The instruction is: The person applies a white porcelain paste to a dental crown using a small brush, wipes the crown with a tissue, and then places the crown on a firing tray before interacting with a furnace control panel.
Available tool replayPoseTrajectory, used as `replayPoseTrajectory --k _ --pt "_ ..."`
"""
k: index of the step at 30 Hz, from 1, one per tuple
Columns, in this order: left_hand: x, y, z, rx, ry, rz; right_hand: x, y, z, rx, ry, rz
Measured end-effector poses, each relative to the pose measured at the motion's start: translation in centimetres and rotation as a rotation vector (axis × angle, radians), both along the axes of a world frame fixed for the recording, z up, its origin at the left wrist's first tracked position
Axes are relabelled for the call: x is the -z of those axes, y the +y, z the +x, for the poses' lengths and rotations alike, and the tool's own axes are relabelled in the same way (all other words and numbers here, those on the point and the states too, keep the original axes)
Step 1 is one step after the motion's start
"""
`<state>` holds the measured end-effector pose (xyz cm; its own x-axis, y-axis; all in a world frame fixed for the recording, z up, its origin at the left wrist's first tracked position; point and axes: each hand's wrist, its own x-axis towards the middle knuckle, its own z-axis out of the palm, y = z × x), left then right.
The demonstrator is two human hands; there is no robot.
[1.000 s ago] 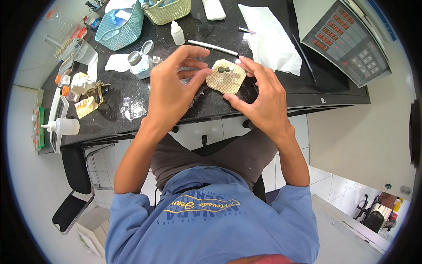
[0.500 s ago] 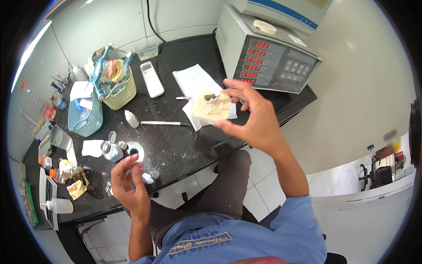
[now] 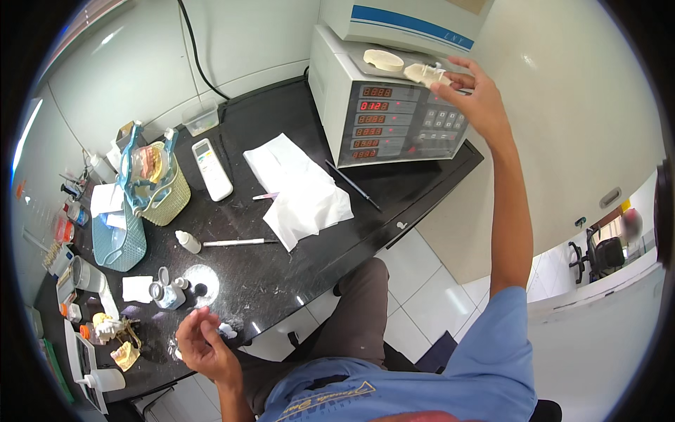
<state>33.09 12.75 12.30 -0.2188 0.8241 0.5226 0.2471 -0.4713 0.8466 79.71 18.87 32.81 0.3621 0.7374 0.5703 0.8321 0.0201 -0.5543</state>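
Up at the front ledge of the furnace, my right hand grips a cream honeycomb firing tray by its right edge, thumb below and fingers above. Small pale pegs or pieces stand on the tray; their exact form is too small to tell. Beside it on the ledge lies a round cream disc. My left hand hovers by the front edge of the black worktop, fingers loosely curled with nothing in them. White powder and a small jar lie just beyond it.
White paper towels cover the middle of the worktop, a thin dark stick beside them. Further left are a white remote, a dropper bottle, a white pen-like tool, plastic baskets and dental models.
My right hand has carried the tray from above the paper towels up to the furnace ledge. The towels and the dark stick are now uncovered. Different digits glow on the furnace display.
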Motion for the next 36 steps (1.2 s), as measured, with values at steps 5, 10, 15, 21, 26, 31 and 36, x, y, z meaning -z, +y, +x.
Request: replayPoseTrajectory --k 5,10,15,21,26,31,36 --pt "-0.1 0.0 0.6 -0.002 0.036 -0.017 -1.1 1.3 4.9 0.083 0.002 -0.012" --pt "-0.2 0.1 0.7 -0.047 0.053 -0.042 -0.5 3.2 8.0 0.113 0.03 -0.04" --pt "-0.2 0.2 0.8 -0.069 0.086 -0.028 0.3 4.3 9.8 0.129 0.019 -0.036" --pt "-0.3 0.3 0.9 -0.076 0.105 -0.024 0.8 4.7 9.9 0.155 -0.039 -0.049" --pt "-0.3 0.4 0.9 -0.08 0.124 -0.018 0.5 4.4 9.7 0.174 -0.11 -0.101" --pt "-0.2 0.3 0.9 -0.085 0.171 -0.025 0.7 2.1 10.2 0.22 -0.127 0.219" --pt "-0.2 0.2 1.2 -0.101 0.204 -0.009 8.1 -0.6 10.1 0.308 0.082 0.445"
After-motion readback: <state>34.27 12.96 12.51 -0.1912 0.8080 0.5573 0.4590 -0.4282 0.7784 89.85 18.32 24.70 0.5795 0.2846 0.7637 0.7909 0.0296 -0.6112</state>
